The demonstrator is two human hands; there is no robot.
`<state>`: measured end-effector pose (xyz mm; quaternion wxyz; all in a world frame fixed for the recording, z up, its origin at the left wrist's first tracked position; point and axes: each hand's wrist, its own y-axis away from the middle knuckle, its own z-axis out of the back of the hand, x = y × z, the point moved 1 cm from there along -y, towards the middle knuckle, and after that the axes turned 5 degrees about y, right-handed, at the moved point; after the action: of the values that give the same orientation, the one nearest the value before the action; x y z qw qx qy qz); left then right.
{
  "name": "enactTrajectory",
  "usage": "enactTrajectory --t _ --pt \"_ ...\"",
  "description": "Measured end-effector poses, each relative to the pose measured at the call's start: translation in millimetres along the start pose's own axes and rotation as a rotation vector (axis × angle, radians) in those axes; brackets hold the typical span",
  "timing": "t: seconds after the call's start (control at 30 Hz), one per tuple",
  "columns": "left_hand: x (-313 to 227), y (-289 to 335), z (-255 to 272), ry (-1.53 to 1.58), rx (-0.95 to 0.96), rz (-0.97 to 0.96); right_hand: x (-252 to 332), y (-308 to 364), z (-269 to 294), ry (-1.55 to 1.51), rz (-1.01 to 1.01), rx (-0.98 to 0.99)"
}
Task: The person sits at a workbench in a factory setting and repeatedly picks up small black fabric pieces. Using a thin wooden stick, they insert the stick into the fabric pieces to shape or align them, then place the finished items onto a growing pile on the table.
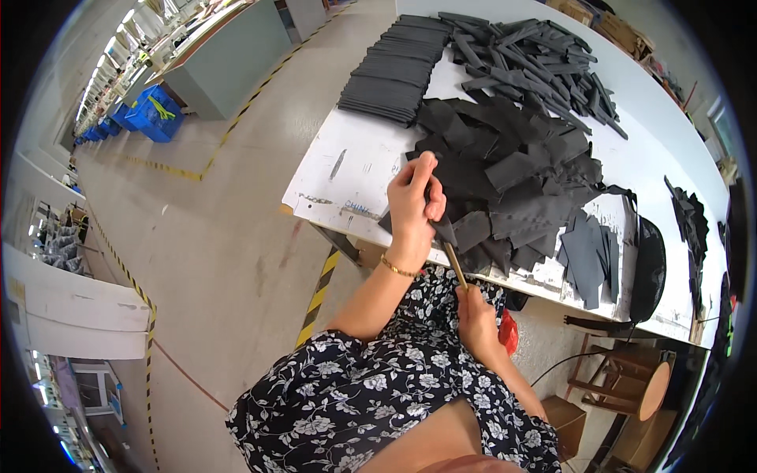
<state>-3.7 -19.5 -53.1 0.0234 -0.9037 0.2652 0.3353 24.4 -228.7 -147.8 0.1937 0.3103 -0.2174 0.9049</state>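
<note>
Left hand (416, 193): curled closed on black piece (446, 231) | right hand (477, 311): gripping thin tan stick (455, 263), far end at black piece, between hands | black heap (516, 169): just right of left hand

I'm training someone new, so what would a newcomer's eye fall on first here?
Probably the large heap of dark flat pieces on the white table. Beyond its left side lies a neat row of dark strips. At the table's near edge, the right hand grips a thin tan stick, with the left hand near its upper end.
</note>
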Motion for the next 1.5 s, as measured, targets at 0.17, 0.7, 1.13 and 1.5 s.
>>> enactTrajectory --t 0.17,0.7,1.13,1.5 --pt "3.4 -19.0 7.7 0.026 -0.033 -0.083 -5.3 27.1 39.2 0.074 -0.034 0.159" --pt "-18.0 -23.3 14.4 -1.632 1.315 -1.033 -38.5 -39.3 213.5 0.377 -0.017 0.295" --pt "17.0 -0.1 5.2 -1.119 1.039 -0.205 2.8 -96.6 116.1 -0.772 -0.177 -0.106" --pt "96.8 109.6 116.1 -0.770 0.762 0.385 1.7 -255.4 240.1 -0.975 0.097 -0.667"
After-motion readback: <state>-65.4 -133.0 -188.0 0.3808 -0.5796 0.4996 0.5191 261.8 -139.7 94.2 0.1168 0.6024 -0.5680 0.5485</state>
